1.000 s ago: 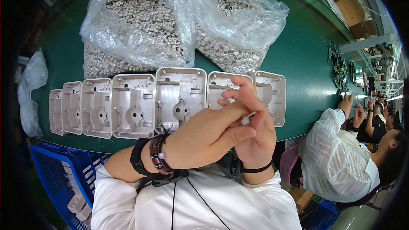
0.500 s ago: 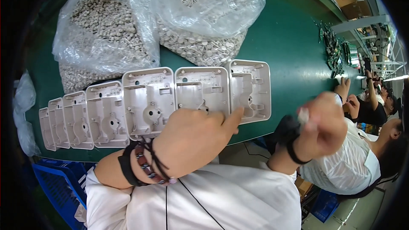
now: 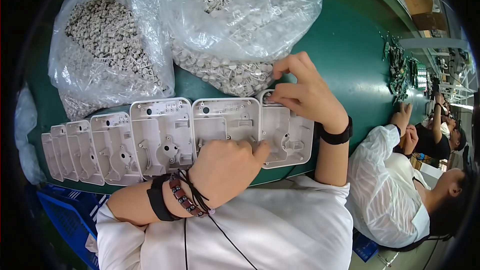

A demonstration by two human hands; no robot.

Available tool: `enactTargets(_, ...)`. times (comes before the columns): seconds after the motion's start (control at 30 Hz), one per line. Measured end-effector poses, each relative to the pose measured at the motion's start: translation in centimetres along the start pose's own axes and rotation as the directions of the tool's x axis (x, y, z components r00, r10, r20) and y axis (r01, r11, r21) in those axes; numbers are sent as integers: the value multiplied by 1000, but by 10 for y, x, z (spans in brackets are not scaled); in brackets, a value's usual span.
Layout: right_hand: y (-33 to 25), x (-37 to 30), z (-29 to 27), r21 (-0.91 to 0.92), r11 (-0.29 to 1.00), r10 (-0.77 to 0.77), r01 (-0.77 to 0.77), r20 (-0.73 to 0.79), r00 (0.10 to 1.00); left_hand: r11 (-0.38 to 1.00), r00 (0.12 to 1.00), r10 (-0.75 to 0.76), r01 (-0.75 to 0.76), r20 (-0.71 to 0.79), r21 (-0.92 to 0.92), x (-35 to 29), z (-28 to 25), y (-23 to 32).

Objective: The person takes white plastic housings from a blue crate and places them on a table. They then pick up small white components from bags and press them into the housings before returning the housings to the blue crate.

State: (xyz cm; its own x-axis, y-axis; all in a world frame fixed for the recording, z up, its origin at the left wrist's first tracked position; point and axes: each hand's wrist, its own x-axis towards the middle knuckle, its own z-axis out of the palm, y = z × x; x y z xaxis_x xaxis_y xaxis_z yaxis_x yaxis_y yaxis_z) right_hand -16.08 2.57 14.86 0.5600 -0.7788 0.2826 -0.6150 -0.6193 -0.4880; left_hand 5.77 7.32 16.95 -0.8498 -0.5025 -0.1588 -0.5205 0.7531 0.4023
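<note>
Right hand (image 3: 305, 90) pinched on a small part at the last shell (image 3: 290, 140), left hand (image 3: 227, 170) curled, fingertips pressing the neighbouring shell (image 3: 225, 120), beside bags (image 3: 235, 25).

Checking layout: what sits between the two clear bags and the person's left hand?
In the head view, the row of pale plastic housings lies there.

A pale plastic housing shell (image 3: 292, 137) lies open-side-up right of frame centre, rightmost in a row of similar shells on the green table.
</note>
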Motion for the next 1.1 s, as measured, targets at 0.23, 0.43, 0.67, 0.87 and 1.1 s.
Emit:
enactTargets(0.23,4,-8,1,-54,998,29,-26,58,998,998,998,53,-54,-35,-22,2,-3,-4)
enactTargets(0.43,4,-5,-1,-86,995,50,-42,98,994,999,1000,29,-29,10,45,2,1,-1)
enactTargets(0.67,-10,-15,-6,-170,972,181,-164,91,979,999,999,35,-35,20,6,2,1,-3)
enactTargets(0.87,-13,-13,-11,-128,981,154,-144,77,985,999,999,41,-41,-10,7,1,1,-2)
enactTargets(1.1,-23,-13,-7,-247,955,189,-167,67,980,999,999,32,-32,-20,28,-1,0,0)
